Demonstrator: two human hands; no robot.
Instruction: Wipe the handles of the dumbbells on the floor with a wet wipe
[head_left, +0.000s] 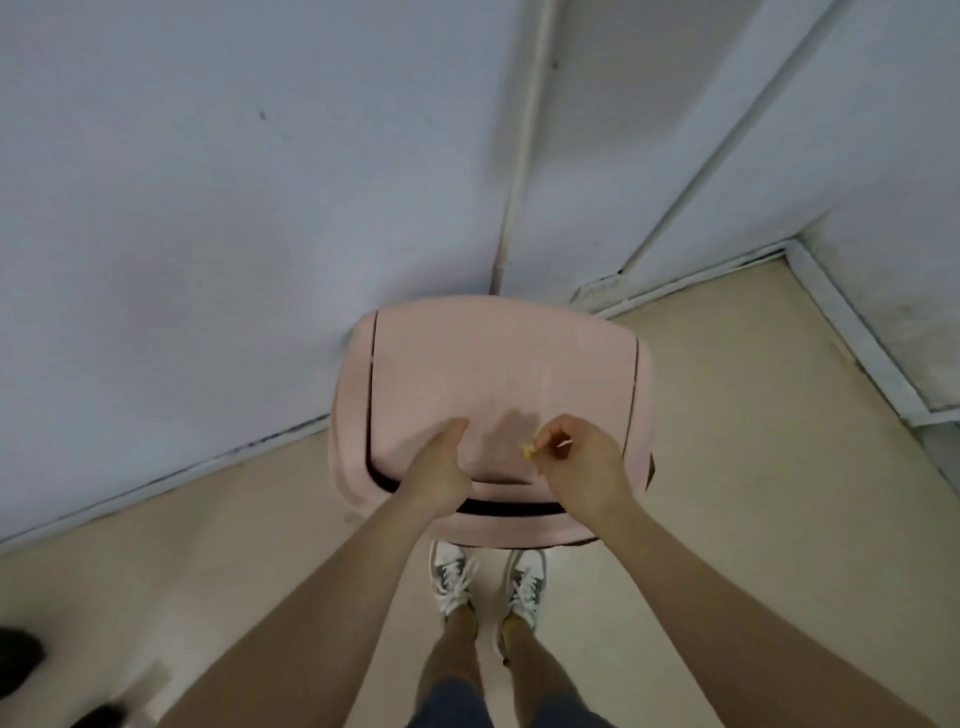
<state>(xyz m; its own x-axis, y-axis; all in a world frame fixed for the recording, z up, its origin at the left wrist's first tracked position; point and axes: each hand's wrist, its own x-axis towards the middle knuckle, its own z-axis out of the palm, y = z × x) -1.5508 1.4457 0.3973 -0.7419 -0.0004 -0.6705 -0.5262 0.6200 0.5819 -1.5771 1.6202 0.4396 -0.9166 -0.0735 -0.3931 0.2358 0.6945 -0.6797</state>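
Observation:
A pink bin with a swing lid (498, 374) stands on the floor against the wall, right in front of my feet. My left hand (439, 467) grips the front edge of the lid, thumb on top, and a dark gap shows beneath it. My right hand (576, 457) hovers over the lid's front right, fingers pinched on a small yellowish scrap (528, 448) and a thin white bit. No dumbbells or wipe pack are in sight.
A blue-grey wall (234, 208) meets a white door frame (524, 156) behind the bin. Beige floor (727, 415) runs to the right up to a raised white sill (857, 338). Dark blurred shapes (21, 665) lie at the lower left. My white sneakers (488, 582) stand just before the bin.

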